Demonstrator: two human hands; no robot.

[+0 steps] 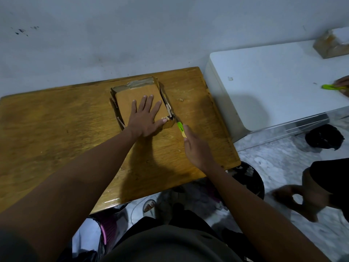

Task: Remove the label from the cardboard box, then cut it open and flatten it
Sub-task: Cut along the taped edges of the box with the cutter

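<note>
On the wooden table, near its far edge, the cardboard box is being pinned flat under the left hand, fingers spread wide, so that it cannot slide. A green cutter is being gripped in the right hand, its blade being worked into the box's near right corner, evidently to slit that edge.

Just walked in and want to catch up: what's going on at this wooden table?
A person is cutting open a cardboard box on the wooden table. The left hand presses flat on the box's top, fingers spread, holding it steady. The right hand grips a green utility knife, its blade at the box's near right corner. The box's right side already looks split open, but it isn't flattened yet. At the right, another person's hand touches a second green knife on a white table.
</note>
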